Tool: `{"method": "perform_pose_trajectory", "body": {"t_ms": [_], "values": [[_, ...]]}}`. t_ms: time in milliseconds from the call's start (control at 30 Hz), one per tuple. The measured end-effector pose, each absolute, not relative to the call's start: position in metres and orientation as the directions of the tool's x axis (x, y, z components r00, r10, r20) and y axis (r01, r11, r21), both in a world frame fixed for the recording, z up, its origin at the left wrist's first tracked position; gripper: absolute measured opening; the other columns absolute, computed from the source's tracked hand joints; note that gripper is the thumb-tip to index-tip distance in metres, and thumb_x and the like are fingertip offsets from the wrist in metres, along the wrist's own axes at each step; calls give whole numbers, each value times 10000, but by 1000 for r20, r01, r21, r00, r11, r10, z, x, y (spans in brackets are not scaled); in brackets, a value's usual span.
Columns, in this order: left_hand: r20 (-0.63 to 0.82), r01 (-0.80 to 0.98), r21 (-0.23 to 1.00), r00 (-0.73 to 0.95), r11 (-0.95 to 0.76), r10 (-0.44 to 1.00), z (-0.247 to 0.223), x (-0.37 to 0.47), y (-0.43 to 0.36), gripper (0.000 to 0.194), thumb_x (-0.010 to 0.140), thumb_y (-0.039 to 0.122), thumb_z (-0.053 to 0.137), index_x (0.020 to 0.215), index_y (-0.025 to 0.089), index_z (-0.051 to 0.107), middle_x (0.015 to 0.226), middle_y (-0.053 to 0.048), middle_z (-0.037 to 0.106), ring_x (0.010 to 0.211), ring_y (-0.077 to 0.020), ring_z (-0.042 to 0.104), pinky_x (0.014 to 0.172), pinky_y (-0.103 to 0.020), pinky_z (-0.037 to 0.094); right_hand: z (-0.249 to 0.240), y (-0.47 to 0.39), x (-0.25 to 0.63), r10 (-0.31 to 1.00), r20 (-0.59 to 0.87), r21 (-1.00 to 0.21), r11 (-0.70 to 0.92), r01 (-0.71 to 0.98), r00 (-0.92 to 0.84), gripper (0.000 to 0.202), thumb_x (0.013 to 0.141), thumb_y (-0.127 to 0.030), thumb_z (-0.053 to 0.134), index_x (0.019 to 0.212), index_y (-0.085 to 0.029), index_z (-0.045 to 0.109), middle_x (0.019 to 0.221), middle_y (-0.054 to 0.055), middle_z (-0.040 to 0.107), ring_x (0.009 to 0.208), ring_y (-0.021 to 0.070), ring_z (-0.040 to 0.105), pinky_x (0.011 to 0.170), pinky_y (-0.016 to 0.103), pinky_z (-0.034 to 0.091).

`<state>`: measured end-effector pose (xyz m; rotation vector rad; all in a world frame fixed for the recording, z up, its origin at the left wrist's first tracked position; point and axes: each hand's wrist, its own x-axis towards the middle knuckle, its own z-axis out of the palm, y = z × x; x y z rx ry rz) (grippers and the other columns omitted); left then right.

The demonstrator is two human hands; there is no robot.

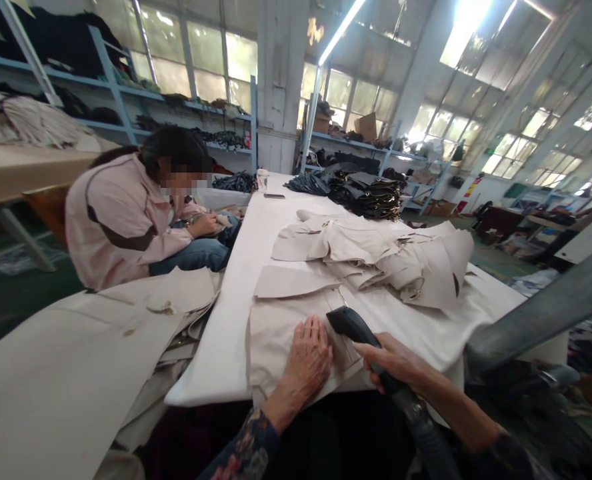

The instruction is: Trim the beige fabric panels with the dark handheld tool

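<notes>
The beige cloth panel (276, 330) lies on the near edge of the bench (216, 353), below a loose heap of similar pieces (371, 250). The left hand (309, 360) rests palm down on it, fingers extended and side by side, gripping nothing; the right hand (389, 360) is wrapped round the black handheld tool (353, 327), whose nose is just beside the left fingertips. Whether the nose touches the cloth cannot be told. Working well here probably means pressing the panel flat with the left palm so that it does not ruck up, and leaving a little more room between those fingertips and the nose. A low, shallow angle would likely spare the fabric from snagging. The hose-like rear section (423, 427) trails toward the lap, so a loose wrist should help prevent it from tugging the nose off line.
</notes>
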<state>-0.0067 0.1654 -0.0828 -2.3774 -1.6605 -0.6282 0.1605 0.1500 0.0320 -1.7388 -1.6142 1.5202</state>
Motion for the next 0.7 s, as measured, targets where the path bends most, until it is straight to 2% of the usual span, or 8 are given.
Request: {"method": "perform_pose_trajectory", "body": {"t_ms": [167, 400, 533, 700], "values": [[433, 929, 105, 277, -354, 858, -83, -7, 164, 537, 869, 295, 439, 1288, -40, 457, 1350, -276, 475, 1266, -337, 423, 1056, -482, 292, 24, 196, 149, 883, -415, -848, -288, 445, -219, 330, 802, -452, 597, 674, -180, 460, 503, -44, 506, 370, 80, 478, 326, 180, 403], [420, 925, 121, 282, -361, 863, -79, -7, 163, 523, 873, 307, 431, 1267, -34, 480, 1336, -270, 491, 1250, -347, 433, 1039, -493, 303, 61, 183, 179, 896, -375, -879, -261, 398, -240, 372, 786, -516, 619, 738, -179, 468, 605, -39, 519, 411, 71, 484, 356, 184, 430], [421, 925, 132, 274, -357, 865, -80, -6, 164, 521, 873, 292, 426, 1271, -41, 470, 1343, -280, 479, 1256, -345, 422, 1043, -500, 288, 64, 162, 190, 860, -449, -838, -312, 447, -241, 366, 779, -515, 632, 784, -177, 493, 633, -34, 535, 424, 78, 506, 356, 186, 433], [433, 926, 123, 273, -357, 859, -80, -6, 164, 525, 870, 302, 436, 1264, -41, 481, 1338, -282, 483, 1248, -342, 432, 1037, -498, 293, 53, 162, 176, 819, -535, -770, -372, 518, -208, 362, 771, -484, 643, 745, -186, 440, 597, -38, 523, 403, 76, 497, 329, 177, 424]]}}
